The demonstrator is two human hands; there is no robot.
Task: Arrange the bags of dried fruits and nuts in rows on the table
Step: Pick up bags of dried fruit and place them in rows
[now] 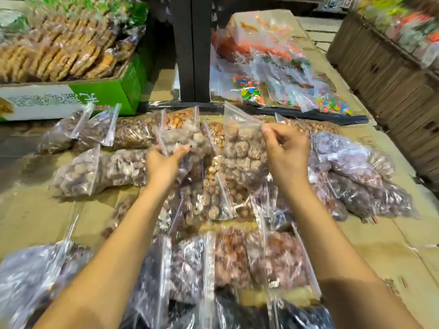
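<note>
Pinching the zip edge of a clear bag of pale dried lumps (242,150): right hand (285,150), fingers (267,130) curled tight on it, bag upright over the centre pile (213,200). Left hand (164,162) grips a smaller bag (183,137) just beside it. Laid bags (99,169) sit in rows at left on the cardboard-covered counter (35,214). Green biscuit box (107,96) behind them.
</note>
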